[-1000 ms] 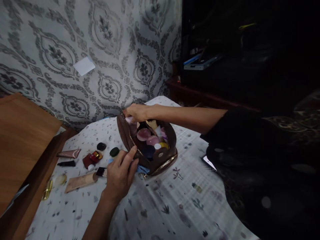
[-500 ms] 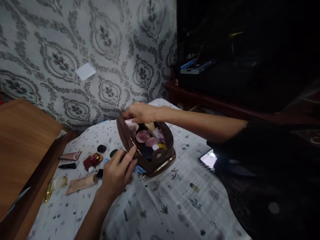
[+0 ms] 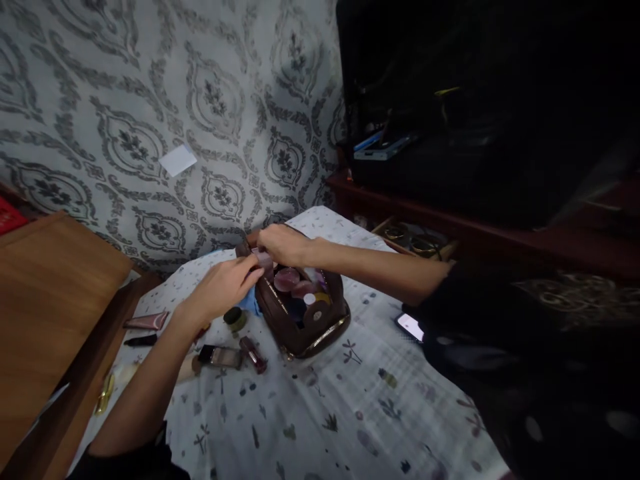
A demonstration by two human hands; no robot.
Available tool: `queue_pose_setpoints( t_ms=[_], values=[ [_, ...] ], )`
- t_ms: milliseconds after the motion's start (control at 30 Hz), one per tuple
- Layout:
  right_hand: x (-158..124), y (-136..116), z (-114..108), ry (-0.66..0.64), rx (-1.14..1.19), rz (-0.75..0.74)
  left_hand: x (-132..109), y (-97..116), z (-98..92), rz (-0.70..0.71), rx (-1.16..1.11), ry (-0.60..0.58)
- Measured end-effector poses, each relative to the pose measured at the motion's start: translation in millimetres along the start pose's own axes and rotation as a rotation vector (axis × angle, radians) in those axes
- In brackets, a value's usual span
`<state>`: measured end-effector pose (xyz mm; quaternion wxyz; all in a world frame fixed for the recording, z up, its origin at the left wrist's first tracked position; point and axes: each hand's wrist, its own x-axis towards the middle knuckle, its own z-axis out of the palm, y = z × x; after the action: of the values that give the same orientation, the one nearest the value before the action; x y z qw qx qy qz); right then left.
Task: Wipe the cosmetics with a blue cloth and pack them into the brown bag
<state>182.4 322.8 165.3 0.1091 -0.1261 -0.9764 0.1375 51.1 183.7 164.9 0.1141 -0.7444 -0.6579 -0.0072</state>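
Note:
A brown makeup bag [image 3: 323, 337] with gold zips stands unzipped on the cloth, filled with round pink compacts [image 3: 287, 280] and other cosmetics. My left hand [image 3: 225, 285] is at the bag's left rim, thumb and fingers drawn together on its edge beside a pale pink item. From the right, my right hand [image 3: 285, 245] reaches over the far end, its fingers bent down into the bag; whatever they grip is hidden. Left of the bag lie a foundation bottle [image 3: 220, 357], a dark red lip-gloss tube [image 3: 253, 355] and a dark-lidded jar [image 3: 235, 319].
A pink tube [image 3: 146, 321], a black tube [image 3: 141, 341] and a gold item [image 3: 105, 393] lie by the wooden furniture [image 3: 65, 293] at left. A lit phone [image 3: 411, 327] rests near my right sleeve. Behind is an open drawer [image 3: 415, 240] below a dark screen [image 3: 490, 107].
My left hand has moved up and away along the bag's left rim, uncovering the foundation bottle and lip-gloss tube. My right hand has shifted slightly inward at the far end.

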Motion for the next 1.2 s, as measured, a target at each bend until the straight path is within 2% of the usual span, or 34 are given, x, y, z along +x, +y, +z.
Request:
queue_pose_setpoints(
  t_ms=[100, 167, 300, 467, 600, 867, 1000, 1200],
  values=[
    [3.7, 3.4, 5.5, 0.077, -0.071, 0.017, -8.4, -0.1, 4.0, -0.054, -0.091, 0.153],
    [6.5, 6.5, 8.5, 0.084, -0.085, 0.024, -14.6, 1.0, 9.4, -0.08, -0.152, 0.246],
    [12.4, 5.0, 9.7, 0.074, -0.072, 0.006, -17.4, 3.2, 19.0, -0.084, -0.2, 0.332],
    [17.9, -0.7, 8.1, 0.083, -0.089, -0.01, -11.6, 5.6, 22.2, -0.099, -0.205, 0.323],
    [18.7, 6.7, 9.5, 0.092, -0.039, -0.01, -13.2, 8.2, 21.2, -0.059, -0.208, 0.275],
    [10.1, 17.0, 11.2, 0.088, 0.065, -0.11, -34.7, 11.8, 26.2, -0.154, -0.221, 0.332],
    [8.3, 18.9, 13.1, 0.102, 0.086, -0.108, -43.8, 12.6, 30.3, -0.19, -0.205, 0.344],
    [-6.1, 14.3, -1.7, 0.151, 0.159, -0.093, -63.1, 15.9, 42.0, -0.271, -0.237, 0.422]
  ],
)
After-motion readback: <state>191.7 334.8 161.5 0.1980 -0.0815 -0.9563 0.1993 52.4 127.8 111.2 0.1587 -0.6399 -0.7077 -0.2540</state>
